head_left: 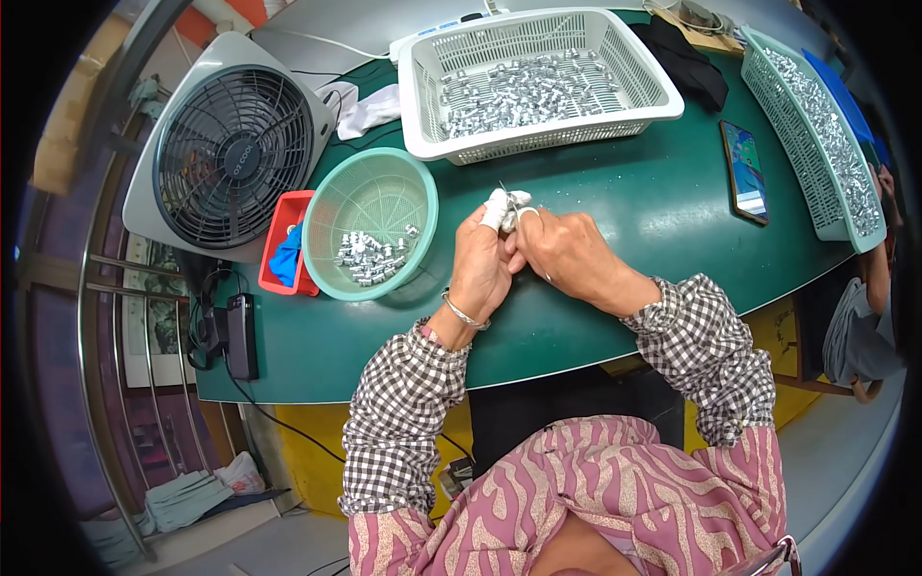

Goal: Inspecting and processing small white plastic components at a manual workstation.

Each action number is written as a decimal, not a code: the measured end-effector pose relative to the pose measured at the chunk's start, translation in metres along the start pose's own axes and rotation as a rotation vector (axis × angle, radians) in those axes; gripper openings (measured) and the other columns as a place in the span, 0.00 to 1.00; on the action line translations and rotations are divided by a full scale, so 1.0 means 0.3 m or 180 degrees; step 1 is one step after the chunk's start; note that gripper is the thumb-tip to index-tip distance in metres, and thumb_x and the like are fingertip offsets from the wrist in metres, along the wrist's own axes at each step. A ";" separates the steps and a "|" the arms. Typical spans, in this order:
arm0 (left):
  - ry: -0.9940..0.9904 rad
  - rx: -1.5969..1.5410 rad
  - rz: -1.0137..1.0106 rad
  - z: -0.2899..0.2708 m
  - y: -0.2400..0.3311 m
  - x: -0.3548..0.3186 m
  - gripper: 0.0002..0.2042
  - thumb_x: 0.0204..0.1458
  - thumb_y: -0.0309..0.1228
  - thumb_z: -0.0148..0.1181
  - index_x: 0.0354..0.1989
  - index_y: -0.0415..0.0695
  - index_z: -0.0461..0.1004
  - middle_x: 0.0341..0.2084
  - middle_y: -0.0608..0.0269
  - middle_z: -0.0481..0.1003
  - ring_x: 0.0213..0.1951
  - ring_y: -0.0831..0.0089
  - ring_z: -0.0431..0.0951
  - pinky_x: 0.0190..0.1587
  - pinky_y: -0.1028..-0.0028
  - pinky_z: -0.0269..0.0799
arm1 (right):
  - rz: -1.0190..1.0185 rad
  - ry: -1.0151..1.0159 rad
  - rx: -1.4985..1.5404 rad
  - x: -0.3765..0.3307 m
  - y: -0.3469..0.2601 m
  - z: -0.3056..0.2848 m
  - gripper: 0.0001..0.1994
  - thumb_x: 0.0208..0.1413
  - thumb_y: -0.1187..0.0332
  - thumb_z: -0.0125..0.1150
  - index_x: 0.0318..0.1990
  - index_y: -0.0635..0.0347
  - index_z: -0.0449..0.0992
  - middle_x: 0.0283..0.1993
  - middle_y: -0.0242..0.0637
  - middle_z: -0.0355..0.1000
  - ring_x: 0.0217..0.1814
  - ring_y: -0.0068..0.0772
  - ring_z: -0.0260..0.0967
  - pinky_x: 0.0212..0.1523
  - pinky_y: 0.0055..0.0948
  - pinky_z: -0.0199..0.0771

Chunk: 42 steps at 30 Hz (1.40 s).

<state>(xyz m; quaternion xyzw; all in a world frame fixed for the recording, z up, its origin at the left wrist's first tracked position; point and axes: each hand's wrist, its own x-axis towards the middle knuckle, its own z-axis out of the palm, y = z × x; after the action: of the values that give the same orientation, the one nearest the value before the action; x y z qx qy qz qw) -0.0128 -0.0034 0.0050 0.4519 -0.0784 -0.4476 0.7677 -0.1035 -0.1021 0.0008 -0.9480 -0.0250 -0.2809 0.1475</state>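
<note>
My left hand (480,264) and my right hand (567,254) meet above the green table (615,202), fingertips together. White tape wraps some fingertips. Between them they pinch a small metal part (506,199) with a thin pointed tool sticking up; which hand holds which I cannot tell. A metal bangle sits on my left wrist. Just left of my hands stands a round teal basket (375,182) with several small silver parts in it.
A white rectangular basket (538,134) of silver parts sits at the back. A teal tray (816,125) of parts lies at the right, beside a phone (744,173). A grey fan (230,149), a red tray (279,240), and a black device (240,336) are at left. Another person sits at far right.
</note>
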 end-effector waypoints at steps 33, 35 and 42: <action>-0.0319 -0.0414 0.0045 -0.053 0.001 0.027 0.14 0.59 0.36 0.45 0.42 0.37 0.69 0.22 0.72 0.64 0.20 0.84 0.60 0.18 0.83 0.56 | 0.0042 0.0180 0.0479 0.001 0.003 -0.018 0.09 0.48 0.74 0.54 0.22 0.63 0.61 0.18 0.42 0.64 0.16 0.43 0.65 0.15 0.36 0.64; -0.0276 -0.0486 0.0167 -0.069 -0.001 0.037 0.14 0.59 0.36 0.45 0.42 0.38 0.69 0.22 0.72 0.64 0.20 0.84 0.60 0.19 0.83 0.57 | -0.0054 0.0172 0.0548 0.006 -0.004 -0.035 0.09 0.48 0.75 0.55 0.22 0.63 0.60 0.18 0.42 0.63 0.17 0.43 0.64 0.15 0.36 0.63; -0.0085 -0.0640 -0.0086 -0.072 -0.004 0.037 0.13 0.59 0.36 0.47 0.42 0.39 0.69 0.24 0.70 0.67 0.22 0.83 0.62 0.21 0.82 0.59 | 0.0210 0.0752 0.0601 0.019 0.030 -0.051 0.06 0.47 0.79 0.56 0.33 0.72 0.69 0.24 0.43 0.68 0.21 0.39 0.67 0.18 0.31 0.65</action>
<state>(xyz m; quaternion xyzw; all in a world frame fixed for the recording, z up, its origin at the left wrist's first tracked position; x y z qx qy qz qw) 0.0044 0.0015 -0.0115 0.3676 -0.0372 -0.4695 0.8019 -0.1056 -0.1155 0.0135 -0.8906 -0.0027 -0.3819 0.2471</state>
